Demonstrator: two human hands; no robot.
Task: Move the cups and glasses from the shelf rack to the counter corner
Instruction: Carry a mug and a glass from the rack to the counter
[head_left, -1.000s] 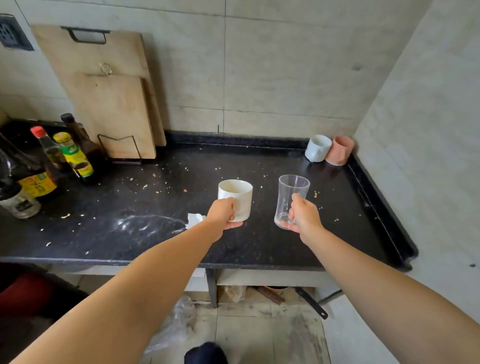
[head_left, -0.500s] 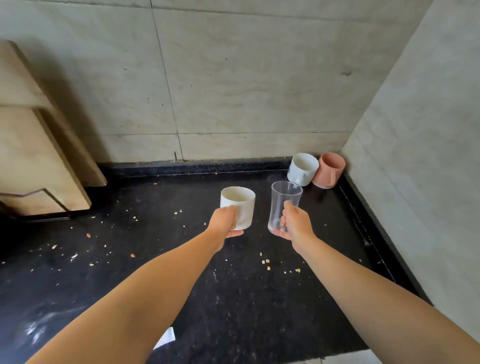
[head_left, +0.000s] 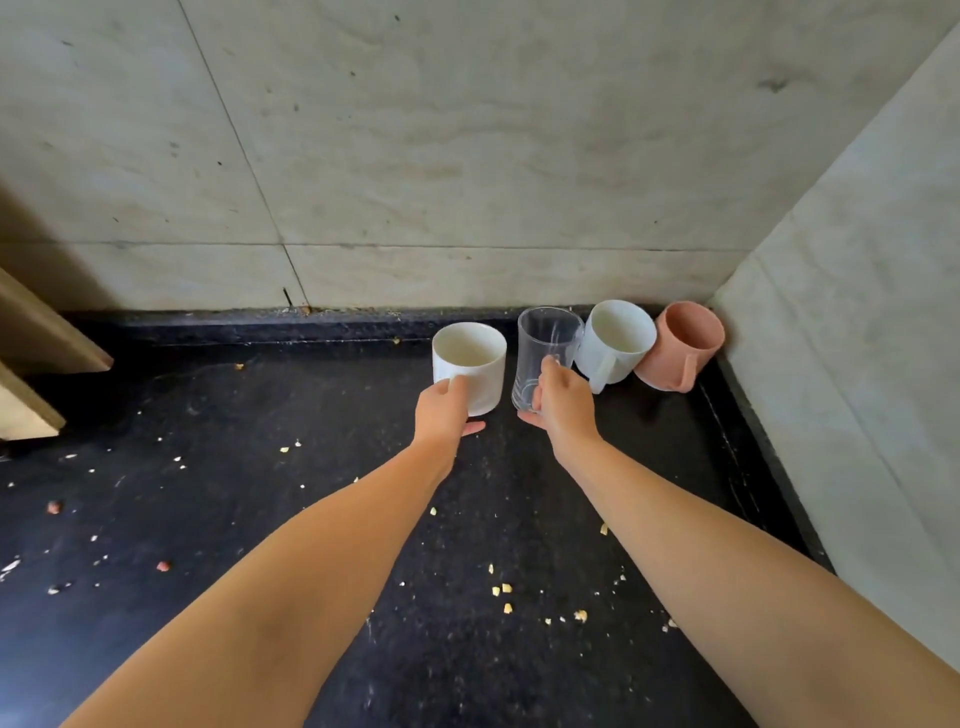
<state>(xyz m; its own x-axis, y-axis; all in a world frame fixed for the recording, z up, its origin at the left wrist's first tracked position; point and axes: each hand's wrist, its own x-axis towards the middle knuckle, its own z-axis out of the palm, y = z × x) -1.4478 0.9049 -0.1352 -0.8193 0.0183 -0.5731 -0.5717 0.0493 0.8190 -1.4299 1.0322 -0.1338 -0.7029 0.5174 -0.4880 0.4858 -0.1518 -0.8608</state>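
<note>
My left hand (head_left: 445, 410) grips a white mug (head_left: 470, 364) low on its near side. Just right of it, my right hand (head_left: 563, 408) holds a clear glass (head_left: 545, 348) near its base. Both are upright and sit low over the black counter (head_left: 260, 519) near the back wall; I cannot tell whether they touch it. To the right stand a pale blue-white mug (head_left: 615, 340) and a pink mug (head_left: 683, 343), handles toward me, in the corner. The glass nearly touches the pale mug.
Tiled walls close the back and the right side, and a raised black rim (head_left: 753, 441) runs along the counter's right edge. Wooden cutting boards (head_left: 36, 364) lean at the far left. Crumbs lie scattered over the counter.
Both hands have carried the white mug and the glass forward and to the right, from mid-counter to right beside the two mugs in the corner. The view has closed in.
</note>
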